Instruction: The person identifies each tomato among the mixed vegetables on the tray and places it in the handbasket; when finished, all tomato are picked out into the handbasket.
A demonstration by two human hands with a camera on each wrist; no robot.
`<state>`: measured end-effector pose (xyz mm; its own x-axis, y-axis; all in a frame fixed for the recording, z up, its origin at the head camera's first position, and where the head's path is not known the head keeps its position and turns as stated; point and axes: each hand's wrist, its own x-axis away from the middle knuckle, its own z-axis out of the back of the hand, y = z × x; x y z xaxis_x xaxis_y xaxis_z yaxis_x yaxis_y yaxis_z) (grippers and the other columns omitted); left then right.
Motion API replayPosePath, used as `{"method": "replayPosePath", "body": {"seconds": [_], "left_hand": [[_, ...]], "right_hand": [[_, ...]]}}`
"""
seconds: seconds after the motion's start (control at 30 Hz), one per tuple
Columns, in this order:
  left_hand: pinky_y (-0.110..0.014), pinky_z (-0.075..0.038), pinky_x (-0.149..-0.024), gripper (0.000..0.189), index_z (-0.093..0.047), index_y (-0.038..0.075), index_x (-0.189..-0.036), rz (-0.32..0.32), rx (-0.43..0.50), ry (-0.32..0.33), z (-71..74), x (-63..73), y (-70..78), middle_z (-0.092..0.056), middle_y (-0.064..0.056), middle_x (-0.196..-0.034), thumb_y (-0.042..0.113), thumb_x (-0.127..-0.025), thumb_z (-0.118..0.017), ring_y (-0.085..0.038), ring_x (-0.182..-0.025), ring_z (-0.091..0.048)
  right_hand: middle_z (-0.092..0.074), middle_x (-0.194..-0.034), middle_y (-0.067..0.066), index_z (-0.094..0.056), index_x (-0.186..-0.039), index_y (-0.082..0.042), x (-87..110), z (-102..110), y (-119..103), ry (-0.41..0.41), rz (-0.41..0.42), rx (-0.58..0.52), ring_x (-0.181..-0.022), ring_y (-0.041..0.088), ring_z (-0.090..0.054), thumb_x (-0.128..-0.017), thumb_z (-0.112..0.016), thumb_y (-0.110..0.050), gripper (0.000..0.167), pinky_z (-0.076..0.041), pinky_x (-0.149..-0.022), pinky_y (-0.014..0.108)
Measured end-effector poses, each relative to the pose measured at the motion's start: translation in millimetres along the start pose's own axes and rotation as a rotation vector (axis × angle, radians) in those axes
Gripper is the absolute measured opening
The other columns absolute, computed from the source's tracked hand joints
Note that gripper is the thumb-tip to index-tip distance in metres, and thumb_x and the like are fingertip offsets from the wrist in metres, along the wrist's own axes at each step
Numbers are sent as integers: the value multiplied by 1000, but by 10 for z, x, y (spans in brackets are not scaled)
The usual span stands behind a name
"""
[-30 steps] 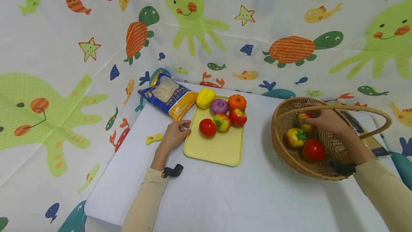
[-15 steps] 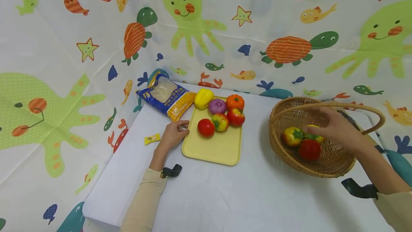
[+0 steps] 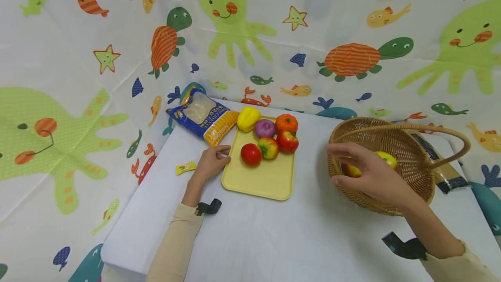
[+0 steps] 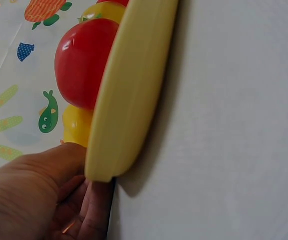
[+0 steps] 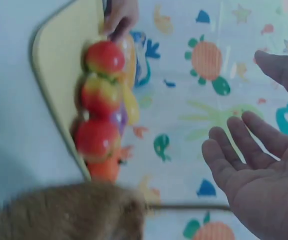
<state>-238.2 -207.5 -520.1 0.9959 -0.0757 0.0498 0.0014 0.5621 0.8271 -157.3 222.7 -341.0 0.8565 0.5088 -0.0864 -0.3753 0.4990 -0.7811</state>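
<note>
My left hand (image 3: 211,162) pinches the left edge of the yellow tray (image 3: 254,182); in the left wrist view the thumb lies at its rim, with fingers below. On the tray sit a tomato (image 3: 251,155), two red-and-yellow fruits (image 3: 268,147), a purple onion (image 3: 265,129), an orange pumpkin (image 3: 286,123) and a yellow pepper (image 3: 248,119), all toy-like. Over the left side of the wicker basket (image 3: 415,182) is my right hand (image 3: 372,175), fingers spread and holding nothing. Behind it, yellow fruits (image 3: 387,159) show inside the basket; the red one there is hidden.
A blue and yellow pasta bag (image 3: 205,116) lies beyond the tray's left corner. Left of my hand is a small yellow packet (image 3: 185,168). Another package (image 3: 448,175) lies behind the basket, whose handle (image 3: 442,130) arches over its right side. A printed curtain backs the table.
My right hand has let go of a red-and-yellow fruit inside the basket, then moved left and toward me, over the basket's left rim. My left hand has stayed at the tray.
</note>
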Motion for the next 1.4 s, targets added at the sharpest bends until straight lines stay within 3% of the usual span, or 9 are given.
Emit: {"method": "replayPosePath", "body": {"seconds": [0.17, 0.33, 0.5, 0.7, 0.9, 1.17, 1.4], "left_hand": [[-36, -54, -80, 42, -65, 10, -131, 5, -9, 0, -6, -5, -3, -69, -4, -108, 16, -90, -70, -16, -89, -68], [-36, -54, -80, 42, -65, 11, -131, 12, -12, 7, 1, 1, -1, -69, -3, -108, 16, -90, -70, -16, -89, -68], [-36, -54, -80, 42, -65, 10, -130, 6, 4, 5, -1, 11, -5, -69, -4, -108, 15, -89, -71, -17, -89, -68], [-35, -55, -78, 41, -66, 10, -130, -5, 7, 8, -21, -9, -21, -69, -4, -108, 15, -89, -71, -16, -88, -68], [-35, -55, -77, 41, -66, 10, -129, 0, 1, 12, -33, -9, -16, -70, -3, -107, 16, -89, -71, -15, -86, -68], [-34, -55, -76, 41, -66, 10, -129, -6, -4, 13, -31, -6, -19, -70, -2, -106, 15, -89, -71, -14, -85, -68], [-34, -55, -77, 41, -66, 10, -130, -3, -8, 16, -15, -15, -23, -70, -2, -107, 15, -89, -71, -15, -86, -68]], "right_hand": [[-51, -140, -2, -52, -141, -17, -248, -349, -5, -33, -20, -99, -129, 18, -49, -83, -82, -27, 66, -43, -100, 28], [-48, -143, 1, -50, -143, -16, -537, -672, -39, -68, 23, -167, -131, 18, -46, -81, -83, -27, 72, -42, -103, 40], [-48, -143, -1, -49, -144, -16, -872, -994, 46, -85, 34, -205, -131, 24, -46, -81, -84, -26, 73, -39, -106, 41], [-49, -144, 5, -49, -145, -13, -1279, -1309, 169, -71, 22, -105, -132, 31, -44, -78, -85, -24, 76, -42, -103, 50], [-52, -140, 3, -52, -143, -13, -1568, -1505, 262, -80, -5, 51, -127, 29, -49, -78, -85, -25, 74, -44, -101, 48], [-54, -138, 9, -52, -142, -11, -1739, -1660, 378, -104, 3, 85, -122, 22, -51, -77, -84, -27, 74, -46, -99, 43], [-55, -136, 6, -54, -140, -9, -1804, -1737, 396, -127, 14, 135, -122, 21, -51, -77, -84, -23, 72, -46, -100, 42]]}}
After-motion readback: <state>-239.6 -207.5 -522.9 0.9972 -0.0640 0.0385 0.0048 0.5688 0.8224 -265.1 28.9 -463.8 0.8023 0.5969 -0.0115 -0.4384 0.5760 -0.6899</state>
